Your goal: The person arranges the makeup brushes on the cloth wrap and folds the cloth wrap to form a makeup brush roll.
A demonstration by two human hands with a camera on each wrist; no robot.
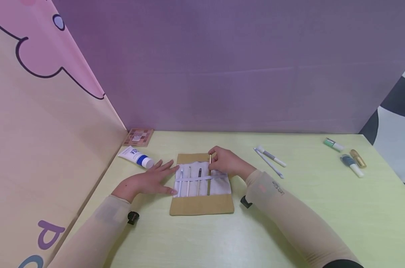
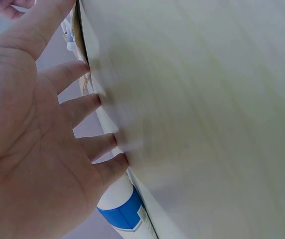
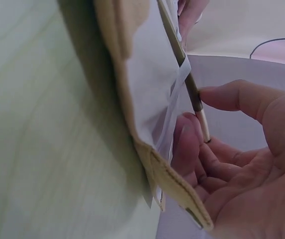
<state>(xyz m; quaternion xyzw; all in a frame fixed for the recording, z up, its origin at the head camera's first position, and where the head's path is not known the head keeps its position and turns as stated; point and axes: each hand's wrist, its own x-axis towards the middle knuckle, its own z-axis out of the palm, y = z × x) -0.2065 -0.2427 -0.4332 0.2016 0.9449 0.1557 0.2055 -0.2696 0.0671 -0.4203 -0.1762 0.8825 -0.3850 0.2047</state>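
A tan cloth brush roll point(image 1: 202, 206) lies unfolded on the table, its pale lining crossed by a thin elastic strap point(image 1: 185, 179). Several slim brushes stand in a row under that strap. My right hand point(image 1: 227, 162) pinches the upper end of a slim olive makeup brush point(image 1: 209, 184), the rightmost of the row. In the right wrist view this brush point(image 3: 191, 89) passes beneath the strap, thumb on one side and fingers on the other. Fingers spread, my left hand point(image 1: 150, 182) rests at the roll's left edge, thumb and fingertips along it.
A white and blue tube point(image 1: 135, 156) lies just beyond my left hand, with a makeup palette point(image 1: 138, 137) behind it. Right of the roll are a white stick point(image 1: 269, 163) and a grey-white brush point(image 1: 272, 155). Thicker brushes point(image 1: 352, 165) lie far right. Walls border the left and back.
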